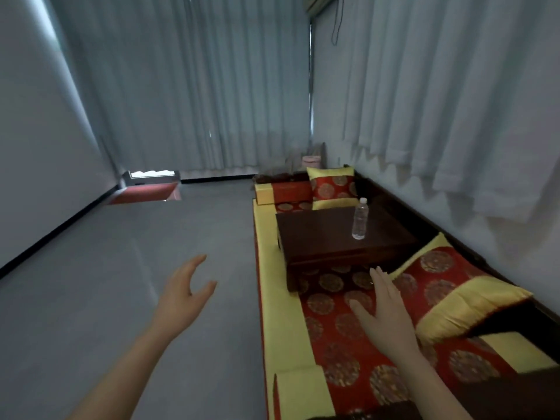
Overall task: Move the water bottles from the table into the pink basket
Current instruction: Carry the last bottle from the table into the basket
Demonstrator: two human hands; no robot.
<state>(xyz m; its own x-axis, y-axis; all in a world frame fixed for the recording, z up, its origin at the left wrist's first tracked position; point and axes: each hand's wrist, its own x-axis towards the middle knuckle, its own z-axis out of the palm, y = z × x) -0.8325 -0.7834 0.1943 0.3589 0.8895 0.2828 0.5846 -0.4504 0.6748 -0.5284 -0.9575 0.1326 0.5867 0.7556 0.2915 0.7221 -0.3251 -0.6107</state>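
Note:
One clear water bottle (360, 219) with a white cap stands upright on the right part of a low dark wooden table (321, 234). The table rests on a red and yellow patterned bench. A small pink basket (311, 161) sits far back in the corner beyond the bench. My left hand (186, 291) hovers over the grey floor, fingers apart, holding nothing. My right hand (383, 310) is stretched flat over the bench cushion, just short of the table's near edge, and holds nothing. Both hands are well apart from the bottle.
Red and yellow pillows lie on the bench: one (333, 184) behind the table, one (454, 292) to the right of my right hand. Grey curtains hang along the back and right walls. A red box-like object (145, 192) sits on the floor at the far left.

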